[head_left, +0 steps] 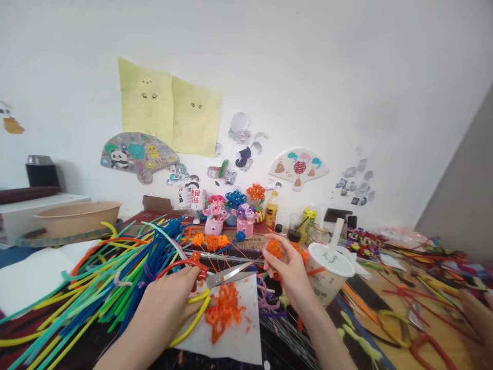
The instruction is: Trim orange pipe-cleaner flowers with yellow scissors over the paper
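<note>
My left hand (167, 300) grips a pair of scissors (227, 275) with one red and one yellow handle loop. The blades point right and stand a little apart. Between the fingers of my right hand (287, 264) is a small orange fuzzy flower (275, 248), close to the scissor tips but apart from them. Below the blades lies a white sheet of paper (246, 334) with a heap of orange fuzzy clippings (225, 311). Behind it, several finished-looking orange flowers (212, 242) on thin stems lie on the table.
Loose coloured pipe cleaners (127, 277) spread across the left. A white-lidded drink cup (330, 272) with a straw stands beside my right wrist. Flower pots (214, 224) and a yellow bottle (271, 210) line the wall. At the right edge shows another person's hand (475, 313), near a second pair of scissors (416, 324).
</note>
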Demonstrator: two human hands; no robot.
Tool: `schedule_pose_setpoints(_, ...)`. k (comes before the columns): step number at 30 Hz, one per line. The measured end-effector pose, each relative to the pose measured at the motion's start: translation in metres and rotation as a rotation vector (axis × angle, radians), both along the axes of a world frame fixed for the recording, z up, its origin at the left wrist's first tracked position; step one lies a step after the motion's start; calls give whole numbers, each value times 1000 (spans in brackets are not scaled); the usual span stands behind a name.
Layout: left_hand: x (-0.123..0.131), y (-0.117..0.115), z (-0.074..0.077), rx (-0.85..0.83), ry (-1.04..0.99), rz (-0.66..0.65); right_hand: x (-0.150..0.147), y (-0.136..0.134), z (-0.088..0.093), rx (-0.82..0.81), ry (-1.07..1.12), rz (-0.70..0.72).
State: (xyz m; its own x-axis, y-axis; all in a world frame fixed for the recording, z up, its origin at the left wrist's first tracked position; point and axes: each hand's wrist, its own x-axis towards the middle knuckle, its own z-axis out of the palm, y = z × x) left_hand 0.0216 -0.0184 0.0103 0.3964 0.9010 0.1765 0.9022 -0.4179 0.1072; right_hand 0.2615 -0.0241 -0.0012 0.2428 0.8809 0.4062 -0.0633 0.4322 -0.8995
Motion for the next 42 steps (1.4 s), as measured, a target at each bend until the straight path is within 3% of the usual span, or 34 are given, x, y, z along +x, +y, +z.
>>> schedule_pose_setpoints(8, -1, 1, 2, 8, -45, 67, 12, 3, -3, 77, 140, -253)
schedule_pose_setpoints(12, 0, 0, 5, 12, -38, 131, 13, 2, -2, 84, 143, -279)
schedule_pose_setpoints(22, -5, -2, 15, 145, -25, 286, 2, -4, -3, 197, -355, -549)
schedule_pose_setpoints(28, -3, -4, 16, 151, -30, 285, -6, 1, -4, 190, -419, -500)
schedule_pose_setpoints(33, -6, -4, 15, 157, -70, 297, -16, 11, 18, 152, -344, -451)
schedule_pose_setpoints(37, -8, -6, 17, 205, -53, 299, -27, 41, 28, 89, -414, -290)
schedule_pose_setpoints(42, -9, -11, 24, 224, -119, 443, -46, 89, 15, -39, -700, -275)
